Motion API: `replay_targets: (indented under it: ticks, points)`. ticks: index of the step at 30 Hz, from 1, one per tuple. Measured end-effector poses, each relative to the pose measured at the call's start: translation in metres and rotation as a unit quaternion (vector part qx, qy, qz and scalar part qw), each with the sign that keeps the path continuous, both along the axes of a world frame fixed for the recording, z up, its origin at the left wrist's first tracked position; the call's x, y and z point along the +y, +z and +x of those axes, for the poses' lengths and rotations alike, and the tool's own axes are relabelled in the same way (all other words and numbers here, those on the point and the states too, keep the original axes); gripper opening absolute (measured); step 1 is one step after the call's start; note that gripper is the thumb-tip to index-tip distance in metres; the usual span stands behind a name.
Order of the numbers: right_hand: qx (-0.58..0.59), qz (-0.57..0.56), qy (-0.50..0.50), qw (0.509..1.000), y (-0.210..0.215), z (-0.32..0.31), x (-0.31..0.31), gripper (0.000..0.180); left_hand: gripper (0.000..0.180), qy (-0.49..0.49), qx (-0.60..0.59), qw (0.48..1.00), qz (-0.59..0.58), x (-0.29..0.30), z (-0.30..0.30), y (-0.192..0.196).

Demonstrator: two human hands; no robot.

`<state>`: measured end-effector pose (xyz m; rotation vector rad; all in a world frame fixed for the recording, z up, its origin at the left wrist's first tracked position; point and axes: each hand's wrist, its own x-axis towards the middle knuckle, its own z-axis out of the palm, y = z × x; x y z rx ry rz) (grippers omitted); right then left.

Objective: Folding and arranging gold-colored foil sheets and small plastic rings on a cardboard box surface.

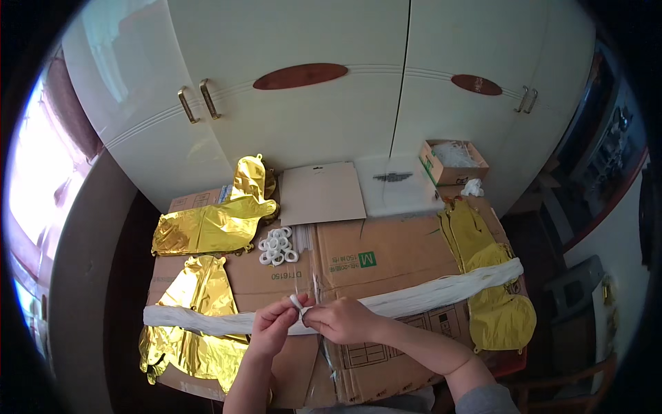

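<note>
- Brown cardboard (407, 234) beneath the grip
- White string hank (434, 294) stretching to either side
- Gold foil balloons (200, 228) beyond, leftward
- White ring (295, 301) pinched in the left hand (274, 323); right hand (341, 320) bunched just beside it, contents unclear

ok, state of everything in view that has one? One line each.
Left hand: pinching the small white ring
Right hand: fingers curled beside the ring; grip unclear
Small white ring: held upright
White strand bundle: stretched out lengthwise
White rings: loose, piled
Gold foil balloons: uninflated, wrinkled
Small cardboard box: open, filled
Card sheet: flat
Wardrobe doors: shut
</note>
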<state>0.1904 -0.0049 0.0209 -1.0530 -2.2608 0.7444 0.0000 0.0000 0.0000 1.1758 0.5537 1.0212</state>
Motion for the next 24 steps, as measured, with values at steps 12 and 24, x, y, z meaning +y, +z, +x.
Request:
replay_targets:
  ticks: [12,24]
  points:
    - [0.179,0.059,-0.059,0.98,0.001,0.017,0.017,0.002,0.014,-0.025,0.052,0.995,-0.078,-0.013,0.013,0.014]
    - [0.158,0.262,0.097,0.947,0.027,0.011,0.011,0.027,0.016,0.002,-0.002,0.993,-0.118,-0.006,0.002,-0.007]
